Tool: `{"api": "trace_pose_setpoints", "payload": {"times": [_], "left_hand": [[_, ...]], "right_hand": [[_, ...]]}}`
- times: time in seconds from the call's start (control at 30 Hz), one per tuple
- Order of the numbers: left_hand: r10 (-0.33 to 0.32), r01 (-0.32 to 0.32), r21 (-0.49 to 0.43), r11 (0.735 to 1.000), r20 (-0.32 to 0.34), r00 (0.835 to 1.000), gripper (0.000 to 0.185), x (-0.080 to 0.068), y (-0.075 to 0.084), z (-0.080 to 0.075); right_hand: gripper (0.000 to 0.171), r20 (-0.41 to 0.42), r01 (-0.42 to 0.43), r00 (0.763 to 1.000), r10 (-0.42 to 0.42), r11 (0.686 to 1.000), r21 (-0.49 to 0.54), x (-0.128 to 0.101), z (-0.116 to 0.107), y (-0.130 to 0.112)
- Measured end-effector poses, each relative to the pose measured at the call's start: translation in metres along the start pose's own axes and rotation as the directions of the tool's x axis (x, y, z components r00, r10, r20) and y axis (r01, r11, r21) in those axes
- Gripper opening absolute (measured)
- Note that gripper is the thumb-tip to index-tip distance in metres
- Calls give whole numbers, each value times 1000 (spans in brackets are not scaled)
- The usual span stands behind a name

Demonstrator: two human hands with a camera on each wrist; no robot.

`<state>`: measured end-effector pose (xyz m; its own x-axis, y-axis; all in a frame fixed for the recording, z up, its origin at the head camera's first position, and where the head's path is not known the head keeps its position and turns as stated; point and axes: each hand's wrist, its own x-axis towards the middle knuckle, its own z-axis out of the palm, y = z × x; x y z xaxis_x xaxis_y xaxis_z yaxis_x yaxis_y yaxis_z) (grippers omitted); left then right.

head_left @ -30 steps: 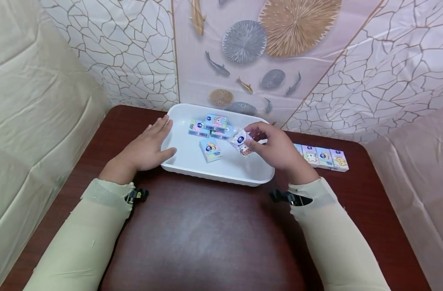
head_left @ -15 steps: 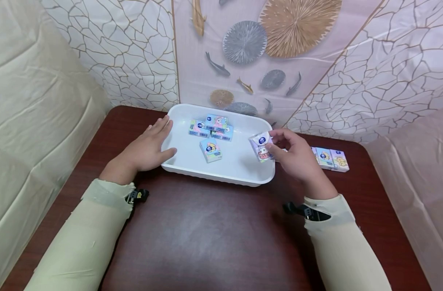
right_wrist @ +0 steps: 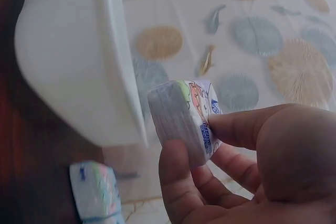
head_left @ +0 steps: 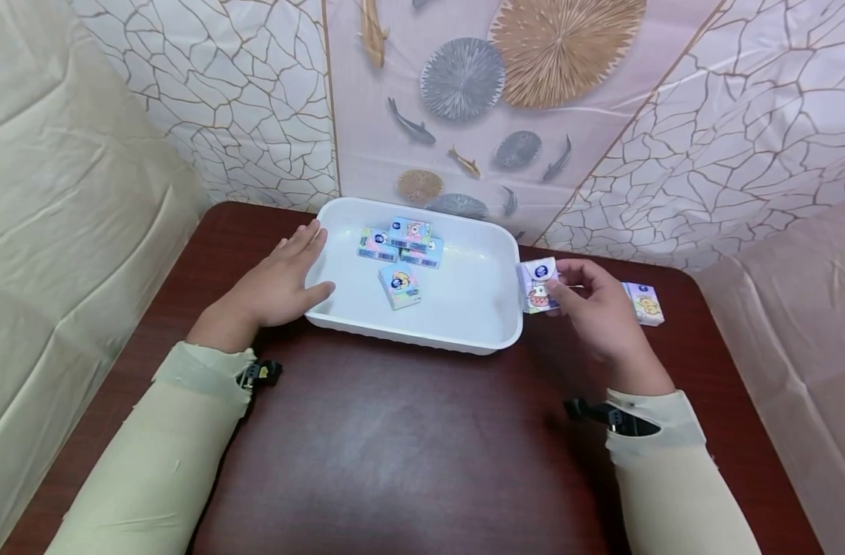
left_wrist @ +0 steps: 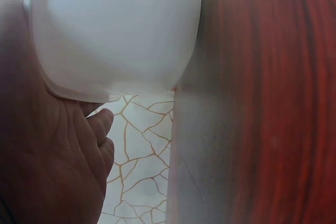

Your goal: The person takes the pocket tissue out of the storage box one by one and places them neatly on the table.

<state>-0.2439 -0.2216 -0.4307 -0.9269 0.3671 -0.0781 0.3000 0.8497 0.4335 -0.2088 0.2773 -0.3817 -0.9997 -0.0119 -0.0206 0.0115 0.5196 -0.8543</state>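
Pinching a small pastel cartoon-printed tissue packet (head_left: 537,285) between thumb and fingers (right_wrist: 181,182), the right hand (head_left: 599,312) has carried it out of the white rectangular plastic tray (head_left: 464,331) to just past its right rim. Flat, the left hand (head_left: 277,281) still rests against the tray's left edge. Four packets (head_left: 400,254) remain inside, on a dark red desk (head_left: 395,447).

Head view looks down over table; wrist views sit close; all share white tray (head_left: 492,339).
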Motion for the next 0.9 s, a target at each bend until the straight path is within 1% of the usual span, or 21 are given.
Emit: {"api": "trace_pose_setpoints", "payload": {"times": [0.07, 0.27, 0.37, 0.5, 0.63, 0.77, 0.9], "left_hand": [[4, -4, -3, 1000, -1, 1000, 96, 0, 0, 0], [17, -17, -9, 1000, -5, 1000, 95, -1, 0, -1], [21, -21, -8, 1000, -8, 1000, 94, -2, 1, -1], [24, -25, -6, 1000, -10, 1000, 94, -1, 0, 0], [27, -28, -14, 1000, -9, 1000, 94, -1, -1, 0], [25, -25, -18, 1000, -7, 1000, 93, 0, -2, 0], [20, -20, -17, 1000, -3, 1000, 94, 0, -1, 0]], "right_hand": [[46, -2, -20, 1000, 20, 1000, -9, -1, -4, 7], [50, 3, -85, 996, 85, 996, 18, -4, -11, 22], [52, 26, -111, 994, 110, 994, 21, -5, -12, 30], [55, 76, -163, 984, 162, 987, 7, -7, -14, 39], [54, 108, -208, 973, 205, 978, 18, -8, -12, 46], [51, 126, -231, 966, 224, 972, 51, -9, -5, 51], [50, 137, -250, 961, 240, 966, 62, -10, 1, 55]]}}
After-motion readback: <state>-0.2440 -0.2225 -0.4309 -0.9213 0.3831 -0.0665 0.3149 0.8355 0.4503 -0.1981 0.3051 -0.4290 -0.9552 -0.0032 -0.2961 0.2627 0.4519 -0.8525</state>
